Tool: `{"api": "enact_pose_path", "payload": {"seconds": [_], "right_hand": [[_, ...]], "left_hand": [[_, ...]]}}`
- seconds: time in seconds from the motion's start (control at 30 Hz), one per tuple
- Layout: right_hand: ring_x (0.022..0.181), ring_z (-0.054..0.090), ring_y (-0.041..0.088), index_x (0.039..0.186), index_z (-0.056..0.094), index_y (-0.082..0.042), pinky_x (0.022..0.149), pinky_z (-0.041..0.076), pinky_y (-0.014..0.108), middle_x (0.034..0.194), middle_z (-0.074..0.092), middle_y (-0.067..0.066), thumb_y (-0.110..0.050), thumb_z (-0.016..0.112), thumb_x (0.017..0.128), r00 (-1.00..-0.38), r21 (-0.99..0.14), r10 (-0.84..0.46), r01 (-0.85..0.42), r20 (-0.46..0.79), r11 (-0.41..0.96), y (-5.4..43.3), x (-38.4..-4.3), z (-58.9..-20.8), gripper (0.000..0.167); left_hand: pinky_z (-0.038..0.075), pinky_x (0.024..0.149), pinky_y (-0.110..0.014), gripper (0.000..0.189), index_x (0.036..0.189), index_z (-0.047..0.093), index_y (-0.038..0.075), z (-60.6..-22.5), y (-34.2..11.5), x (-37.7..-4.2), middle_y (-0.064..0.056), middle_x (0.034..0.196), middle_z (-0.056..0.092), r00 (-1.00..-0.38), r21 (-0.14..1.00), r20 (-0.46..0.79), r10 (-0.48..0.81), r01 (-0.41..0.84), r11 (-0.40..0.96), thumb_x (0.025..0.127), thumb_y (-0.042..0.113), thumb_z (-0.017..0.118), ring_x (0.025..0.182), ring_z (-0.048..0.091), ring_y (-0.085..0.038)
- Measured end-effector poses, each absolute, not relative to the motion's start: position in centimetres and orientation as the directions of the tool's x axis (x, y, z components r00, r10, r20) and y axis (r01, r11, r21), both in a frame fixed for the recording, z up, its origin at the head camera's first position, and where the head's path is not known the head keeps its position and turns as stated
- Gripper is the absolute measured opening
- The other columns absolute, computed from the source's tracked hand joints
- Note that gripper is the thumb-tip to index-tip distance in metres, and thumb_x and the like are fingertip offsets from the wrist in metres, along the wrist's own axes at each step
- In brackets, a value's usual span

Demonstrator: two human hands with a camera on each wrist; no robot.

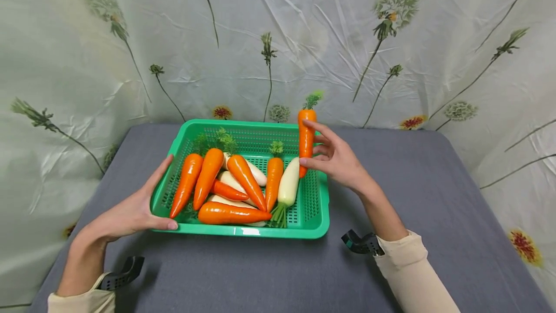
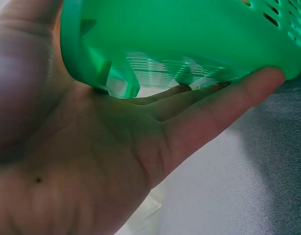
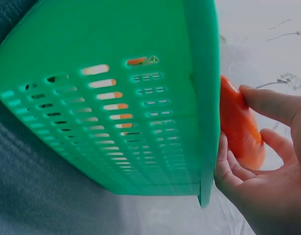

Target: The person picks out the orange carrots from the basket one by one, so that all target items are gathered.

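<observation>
My right hand (image 1: 340, 161) pinches a glossy orange carrot (image 1: 306, 134) between thumb and fingers, its feathery green top upward. The carrot stands nearly upright at the right end of a green plastic basket (image 1: 282, 232), its lower tip beside a white radish (image 1: 288, 182). In the right wrist view the basket rim covers part of that carrot (image 3: 241, 129). My left hand (image 1: 134, 209) grips the basket's near left corner, thumb over the front rim and fingers along the outer left side. Several carrots (image 1: 232, 213) and pale radishes (image 1: 256, 173) lie piled in the basket.
A grey cloth-covered table (image 1: 243, 274) lies under the basket. Behind it hangs a pale curtain (image 1: 304, 28) printed with dandelions. Dark wrist straps show on the left wrist (image 1: 121, 274) and the right wrist (image 1: 362, 244).
</observation>
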State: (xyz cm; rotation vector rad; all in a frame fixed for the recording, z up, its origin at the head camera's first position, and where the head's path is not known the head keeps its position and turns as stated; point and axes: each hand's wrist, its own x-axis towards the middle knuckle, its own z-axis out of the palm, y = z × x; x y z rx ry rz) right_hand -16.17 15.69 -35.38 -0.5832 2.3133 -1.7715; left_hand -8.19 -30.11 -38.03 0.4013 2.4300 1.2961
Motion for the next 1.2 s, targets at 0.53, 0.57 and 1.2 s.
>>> {"api": "enact_pose_path", "payload": {"seconds": [0.53, 0.57, 1.2], "right_hand": [[0.097, 0.068, 0.012, 0.163, 0.035, -0.021, 0.079, 0.054, 0.022, 0.146, 0.051, 0.02, 0.004, 0.072, 0.093, -0.921, -0.958, -0.361, -0.224, 0.148, 0.18, 18.6, -16.4, -35.9, 0.082], [0.098, 0.067, 0.012, 0.163, 0.035, -0.021, 0.079, 0.054, 0.022, 0.146, 0.051, 0.02, 0.004, 0.071, 0.093, -0.921, -0.958, -0.361, -0.224, 0.148, 0.18, 18.7, -16.4, -36.0, 0.083], [0.102, 0.067, 0.01, 0.164, 0.033, -0.019, 0.084, 0.055, 0.022, 0.146, 0.048, 0.024, 0.003, 0.07, 0.094, -0.936, -0.954, -0.326, -0.212, 0.136, 0.211, 21.4, -16.7, -38.0, 0.082]], "left_hand": [[0.046, 0.088, -0.014, 0.134, 0.163, -0.013, 0.047, -38.3, -29.9, -8.3, -0.019, 0.17, 0.005, -0.897, 0.841, -0.189, 0.4, 0.062, 0.537, 0.082, 0.011, 0.087, 0.119, 0.045, 0.004], [0.046, 0.088, -0.014, 0.134, 0.164, -0.013, 0.047, -38.3, -29.9, -8.3, -0.018, 0.17, 0.005, -0.897, 0.841, -0.188, 0.399, 0.063, 0.537, 0.082, 0.011, 0.087, 0.119, 0.045, 0.004], [0.044, 0.089, -0.012, 0.134, 0.164, -0.012, 0.044, -38.1, -30.1, -8.3, -0.019, 0.17, 0.008, -0.899, 0.843, -0.161, 0.407, 0.09, 0.531, 0.081, 0.008, 0.087, 0.119, 0.044, 0.003]]}}
